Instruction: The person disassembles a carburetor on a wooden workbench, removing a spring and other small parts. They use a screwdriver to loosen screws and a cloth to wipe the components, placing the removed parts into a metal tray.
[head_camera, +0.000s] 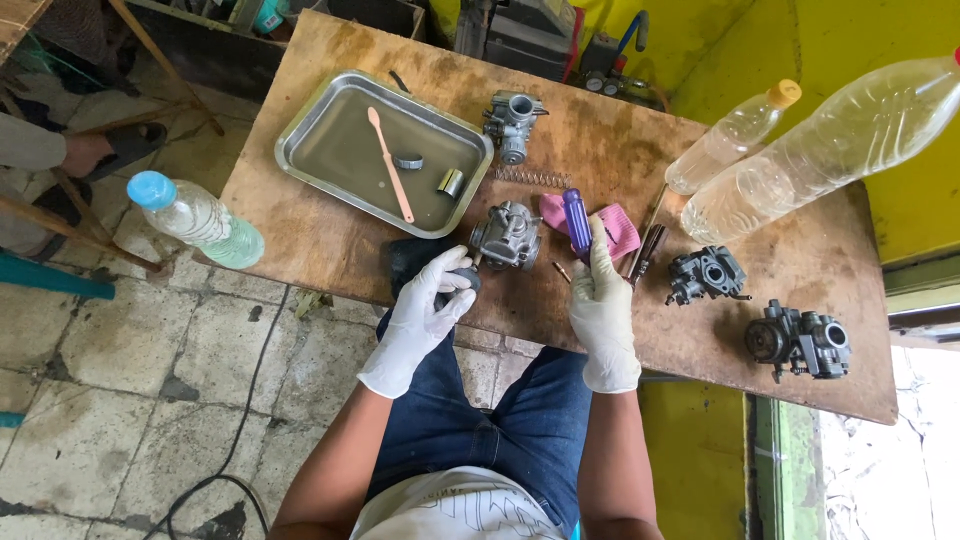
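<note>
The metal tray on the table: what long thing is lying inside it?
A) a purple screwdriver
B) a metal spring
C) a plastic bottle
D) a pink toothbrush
D: a pink toothbrush lies slanted across the metal tray, while the purple-handled screwdriver is in the right hand and the spring and bottles sit outside it.

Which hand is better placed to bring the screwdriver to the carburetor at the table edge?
Right, probably. The right hand already holds the purple-handled screwdriver upright, just beside the carburetor. The left hand is occupied with a dark round part at the carburetor's near side.
</note>
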